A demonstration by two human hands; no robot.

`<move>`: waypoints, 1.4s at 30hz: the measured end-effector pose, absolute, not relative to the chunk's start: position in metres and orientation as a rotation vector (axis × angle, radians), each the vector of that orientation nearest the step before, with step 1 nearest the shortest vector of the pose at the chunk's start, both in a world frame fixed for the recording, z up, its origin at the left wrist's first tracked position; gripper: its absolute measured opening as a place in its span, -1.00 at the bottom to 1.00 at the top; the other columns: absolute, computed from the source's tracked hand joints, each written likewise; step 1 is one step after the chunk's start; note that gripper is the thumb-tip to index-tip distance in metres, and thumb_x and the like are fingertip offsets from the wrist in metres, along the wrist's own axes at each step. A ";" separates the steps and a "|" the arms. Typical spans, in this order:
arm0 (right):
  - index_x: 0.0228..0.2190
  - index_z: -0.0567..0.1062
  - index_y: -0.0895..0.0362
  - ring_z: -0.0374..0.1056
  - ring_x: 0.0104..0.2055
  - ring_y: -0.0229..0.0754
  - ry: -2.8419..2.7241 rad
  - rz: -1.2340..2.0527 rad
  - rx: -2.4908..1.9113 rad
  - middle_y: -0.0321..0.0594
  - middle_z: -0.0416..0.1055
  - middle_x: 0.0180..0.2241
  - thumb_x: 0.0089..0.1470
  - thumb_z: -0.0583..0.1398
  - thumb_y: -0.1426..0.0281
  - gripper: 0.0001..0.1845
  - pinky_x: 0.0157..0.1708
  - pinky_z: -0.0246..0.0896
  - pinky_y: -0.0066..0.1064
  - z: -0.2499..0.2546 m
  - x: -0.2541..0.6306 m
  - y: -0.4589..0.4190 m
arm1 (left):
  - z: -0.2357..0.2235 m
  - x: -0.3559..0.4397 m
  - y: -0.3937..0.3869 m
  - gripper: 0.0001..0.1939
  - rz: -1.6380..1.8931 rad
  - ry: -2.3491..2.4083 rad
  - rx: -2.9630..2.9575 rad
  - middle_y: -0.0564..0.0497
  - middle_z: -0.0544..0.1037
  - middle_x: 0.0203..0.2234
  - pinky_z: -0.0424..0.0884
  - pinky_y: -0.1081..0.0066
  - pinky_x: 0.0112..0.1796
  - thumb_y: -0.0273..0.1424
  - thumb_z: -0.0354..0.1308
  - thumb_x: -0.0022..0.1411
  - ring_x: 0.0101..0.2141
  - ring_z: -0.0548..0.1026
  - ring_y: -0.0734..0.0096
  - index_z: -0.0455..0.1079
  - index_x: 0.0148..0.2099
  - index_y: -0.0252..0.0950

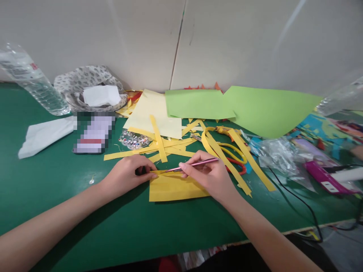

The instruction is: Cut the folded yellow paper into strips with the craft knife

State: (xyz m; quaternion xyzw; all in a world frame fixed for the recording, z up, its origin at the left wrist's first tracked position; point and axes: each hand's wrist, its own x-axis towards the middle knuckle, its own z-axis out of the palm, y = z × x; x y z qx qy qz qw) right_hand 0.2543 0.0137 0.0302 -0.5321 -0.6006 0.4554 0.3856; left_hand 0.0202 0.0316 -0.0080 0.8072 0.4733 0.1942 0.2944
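A yellow paper sheet lies flat on the green table in front of me. My left hand is curled, with its fingertips pressing the sheet's upper left corner. My right hand is closed around a thin pink craft knife, whose tip touches the sheet's top edge near my left fingers. Several loose yellow paper strips lie just behind the sheet.
Cream and light green paper sheets lie at the back by the wall. Scissors with red and yellow handles, a small dish of beads, a phone, a water bottle, plastic bags and a black cable surround the work spot.
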 end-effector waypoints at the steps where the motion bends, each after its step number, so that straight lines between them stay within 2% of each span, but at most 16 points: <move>1: -0.56 0.42 0.09 0.46 -0.48 -0.21 -1.531 1.168 -1.361 -0.27 0.50 -0.59 -0.06 0.32 0.25 -0.76 -0.43 0.37 -0.37 0.030 0.252 0.014 | -0.008 0.020 0.032 -0.78 0.515 1.259 2.156 0.05 0.49 -0.45 0.25 0.49 -0.45 -0.20 0.14 0.22 -0.46 0.38 0.47 0.50 -0.28 -0.23; 10: -0.57 0.42 0.10 0.48 -0.48 -0.21 -1.511 1.223 -1.374 -0.26 0.51 -0.58 -0.06 0.32 0.26 -0.77 -0.42 0.39 -0.38 0.027 0.248 0.013 | -0.006 0.020 0.032 -0.80 0.486 1.243 2.165 0.04 0.50 -0.45 0.24 0.48 -0.43 -0.26 0.13 0.23 -0.43 0.40 0.44 0.50 -0.33 -0.23; 18: -0.55 0.42 0.10 0.50 -0.47 -0.20 -1.499 1.185 -1.384 -0.27 0.52 -0.58 -0.07 0.34 0.24 -0.75 -0.37 0.44 -0.39 0.023 0.274 0.013 | -0.007 0.019 0.032 -0.77 0.473 1.264 2.145 0.04 0.52 -0.43 0.24 0.48 -0.44 -0.20 0.14 0.22 -0.43 0.40 0.45 0.50 -0.34 -0.23; 30: -0.57 0.42 0.08 0.50 -0.48 -0.15 -1.494 1.134 -1.386 -0.26 0.51 -0.59 -0.11 0.36 0.20 -0.72 -0.37 0.45 -0.31 0.018 0.294 0.015 | -0.007 0.019 0.033 -0.76 0.484 1.261 2.171 0.05 0.52 -0.43 0.25 0.49 -0.47 -0.18 0.15 0.22 -0.46 0.40 0.47 0.52 -0.33 -0.21; 42: -0.58 0.45 0.06 0.45 -0.51 -0.14 -1.473 0.983 -1.384 -0.27 0.48 -0.61 -0.11 0.37 0.19 -0.73 -0.40 0.39 -0.28 0.017 0.316 0.017 | -0.004 0.021 0.031 -0.75 0.513 1.272 2.154 0.04 0.53 -0.45 0.26 0.49 -0.47 -0.17 0.16 0.20 -0.47 0.39 0.47 0.52 -0.34 -0.22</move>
